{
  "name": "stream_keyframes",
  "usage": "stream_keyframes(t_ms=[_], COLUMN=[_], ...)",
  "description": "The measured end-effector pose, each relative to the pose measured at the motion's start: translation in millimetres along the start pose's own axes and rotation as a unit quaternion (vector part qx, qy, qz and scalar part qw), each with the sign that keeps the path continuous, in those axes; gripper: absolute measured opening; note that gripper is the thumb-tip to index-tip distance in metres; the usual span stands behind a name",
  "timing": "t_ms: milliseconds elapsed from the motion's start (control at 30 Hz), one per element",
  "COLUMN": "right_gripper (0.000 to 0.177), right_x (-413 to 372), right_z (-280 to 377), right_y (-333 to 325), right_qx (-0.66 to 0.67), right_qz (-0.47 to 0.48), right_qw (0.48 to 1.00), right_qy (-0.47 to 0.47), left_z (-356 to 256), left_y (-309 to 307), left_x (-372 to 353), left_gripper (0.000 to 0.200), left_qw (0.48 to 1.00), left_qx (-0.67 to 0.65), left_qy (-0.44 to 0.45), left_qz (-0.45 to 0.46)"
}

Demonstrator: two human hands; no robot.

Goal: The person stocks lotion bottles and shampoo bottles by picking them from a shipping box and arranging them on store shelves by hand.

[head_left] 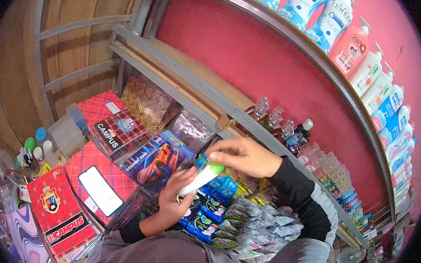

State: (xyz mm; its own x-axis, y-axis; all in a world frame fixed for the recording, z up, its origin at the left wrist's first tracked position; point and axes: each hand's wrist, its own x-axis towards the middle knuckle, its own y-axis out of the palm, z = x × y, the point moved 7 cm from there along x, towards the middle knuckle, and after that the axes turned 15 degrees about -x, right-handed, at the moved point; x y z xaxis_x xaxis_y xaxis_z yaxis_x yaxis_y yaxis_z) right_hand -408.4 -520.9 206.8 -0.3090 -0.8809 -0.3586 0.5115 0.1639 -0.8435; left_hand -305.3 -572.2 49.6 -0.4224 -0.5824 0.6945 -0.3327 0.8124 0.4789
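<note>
A small white bottle with a green cap [197, 182] is tilted in front of me, its white part blurred. My left hand [176, 195] is closed around the lower end of it. Just above the green cap is my right hand [243, 156], thumb and forefinger bent together; what lies between their tips, if anything, I cannot make out. Beneath the hands are blue packets [204, 217] and several clear plastic-wrapped packs [267, 225]. Left of my left hand lies a graphic book with an orange car [161, 160].
A lit phone [100, 191] rests on red plaid books, near CAMPUS books [119, 131]. Glass bottles [312, 157] line the rack at right. Pump bottles [350, 48] stand on the upper shelf [296, 42]. A metal rail [184, 87] crosses ahead. Lidded containers [39, 142] sit at far left.
</note>
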Motion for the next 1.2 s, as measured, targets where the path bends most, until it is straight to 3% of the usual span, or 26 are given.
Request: stream_keyframes(t_ms=[100,167,267,367,433,567,733,867,1200], right_gripper=[0.037,0.028,0.028,0.024,0.021,0.025,0.027,0.028,0.029], right_x=[3,3,0,-7,-13,-2,59,88,99], right_z=[0,2,8,18,19,4,-53,-93,-101], right_y=[9,10,-1,-69,-123,-190,-189,-175,-165], right_qx=[0.031,0.064,0.101,0.013,-0.038,-0.253,-0.432,-0.389,-0.409], right_qz=[-0.011,0.009,0.006,-0.155,-0.276,-0.436,-0.386,-0.281,-0.236], right_qw=[0.999,0.997,0.992,0.981,0.948,0.856,0.815,0.872,0.875], right_qy=[-0.026,-0.034,-0.07,-0.116,-0.157,-0.116,0.01,0.098,0.103], left_z=[-23,-27,-30,-22,-11,0,6,9,12], left_y=[7,8,4,-9,-19,-34,-49,-57,-62], left_x=[12,13,14,12,4,-11,-12,-10,-6], left_gripper=[0.04,0.042,0.053,0.073,0.07,0.063,0.057,0.056,0.056], left_qw=[0.988,0.976,0.97,0.96,0.966,0.969,0.97,0.972,0.974], left_qx=[0.12,0.155,0.194,0.247,0.235,0.23,0.23,0.223,0.216], left_qy=[0.094,0.136,0.145,0.126,0.091,0.036,-0.002,-0.003,0.004], left_qz=[0.038,0.065,0.033,0.038,0.054,0.084,0.083,0.079,0.072])
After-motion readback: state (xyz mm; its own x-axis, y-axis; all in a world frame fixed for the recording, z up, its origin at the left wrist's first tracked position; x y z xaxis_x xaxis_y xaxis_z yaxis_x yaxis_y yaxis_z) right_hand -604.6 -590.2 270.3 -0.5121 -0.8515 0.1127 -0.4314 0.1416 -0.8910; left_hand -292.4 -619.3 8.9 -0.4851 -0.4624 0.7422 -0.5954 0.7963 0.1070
